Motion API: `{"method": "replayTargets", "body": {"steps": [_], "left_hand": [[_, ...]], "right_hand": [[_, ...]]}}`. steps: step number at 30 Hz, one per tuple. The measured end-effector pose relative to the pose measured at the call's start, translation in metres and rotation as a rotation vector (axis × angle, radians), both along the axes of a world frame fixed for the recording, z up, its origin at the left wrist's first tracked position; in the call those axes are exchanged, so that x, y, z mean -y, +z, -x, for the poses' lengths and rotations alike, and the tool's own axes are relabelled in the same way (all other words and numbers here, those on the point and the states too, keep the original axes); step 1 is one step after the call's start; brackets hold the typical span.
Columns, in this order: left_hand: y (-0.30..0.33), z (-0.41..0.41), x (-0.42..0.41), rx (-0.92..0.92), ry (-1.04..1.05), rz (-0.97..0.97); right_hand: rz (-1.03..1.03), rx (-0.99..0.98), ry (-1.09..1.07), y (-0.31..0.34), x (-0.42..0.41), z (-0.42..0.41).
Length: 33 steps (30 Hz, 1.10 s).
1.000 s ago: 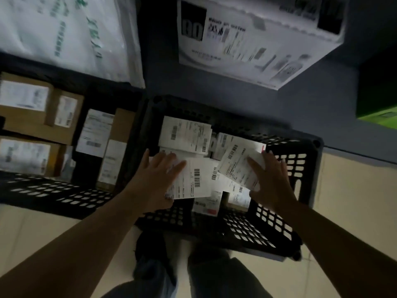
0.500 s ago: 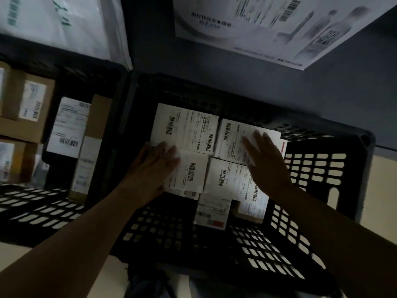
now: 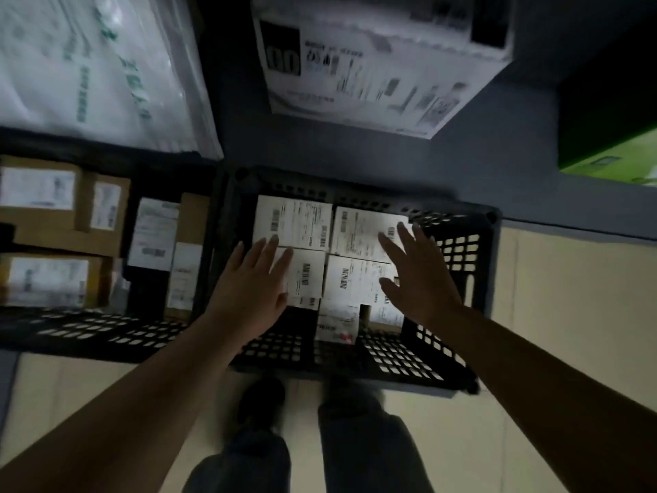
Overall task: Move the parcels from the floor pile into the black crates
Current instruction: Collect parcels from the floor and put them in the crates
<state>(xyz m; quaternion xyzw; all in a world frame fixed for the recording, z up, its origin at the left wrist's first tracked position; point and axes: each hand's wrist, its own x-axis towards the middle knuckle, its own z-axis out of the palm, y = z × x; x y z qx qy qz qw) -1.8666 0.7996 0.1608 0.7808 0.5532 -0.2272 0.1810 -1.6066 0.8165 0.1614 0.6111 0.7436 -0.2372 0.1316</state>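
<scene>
Over the black crate point(image 3: 458, 250), both open hands hover above labelled parcels point(image 3: 359, 236).

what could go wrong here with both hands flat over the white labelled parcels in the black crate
1. The white labelled parcels lie in loose layers in the black slatted plastic crate; lower ones poke out toward the near side, so pressing may make the stack slide or tilt.
2. The left hand and right hand are spread open and grip nothing, so a shifting parcel would not be caught.
3. The scene is dim, so labels may be misread.
</scene>
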Motion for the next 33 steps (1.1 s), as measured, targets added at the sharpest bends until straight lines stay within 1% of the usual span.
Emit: {"method": "replayTargets", "body": {"steps": [3, 6, 12, 16, 19, 22, 24, 29, 33], "left_hand": [[0.082, -0.002, -0.006, 0.057, -0.022, -0.066], [0.175, -0.006, -0.011, 0.114, -0.071, -0.143], [0.355, -0.025, -0.008, 0.250, -0.311, -0.329], [0.452, -0.061, 0.010, 0.366, -0.450, -0.342], [0.509, -0.105, 0.023, 0.405, -0.625, -0.362], [0.555, -0.159, 0.036, 0.365, -0.809, -0.339], [0.580, -0.200, 0.050, 0.349, -0.909, -0.358], [0.628, -0.318, 0.112, 0.471, -1.082, -0.425], [0.657, -0.428, 0.188, 0.562, -1.234, -0.475]], "right_hand": [[-0.040, -0.049, -0.066, 0.082, 0.015, -0.001], [-0.072, -0.060, -0.155, 0.180, 0.029, -0.004], [-0.263, -0.082, -0.291, 0.367, 0.080, -0.016], [-0.386, -0.052, -0.427, 0.458, 0.136, -0.033], [-0.435, -0.033, -0.568, 0.503, 0.189, -0.058], [-0.457, 0.020, -0.687, 0.537, 0.240, -0.092], [-0.500, 0.054, -0.781, 0.559, 0.275, -0.120], [-0.605, 0.162, -0.945, 0.601, 0.373, -0.197], [-0.643, 0.234, -1.070, 0.623, 0.465, -0.269]]}}
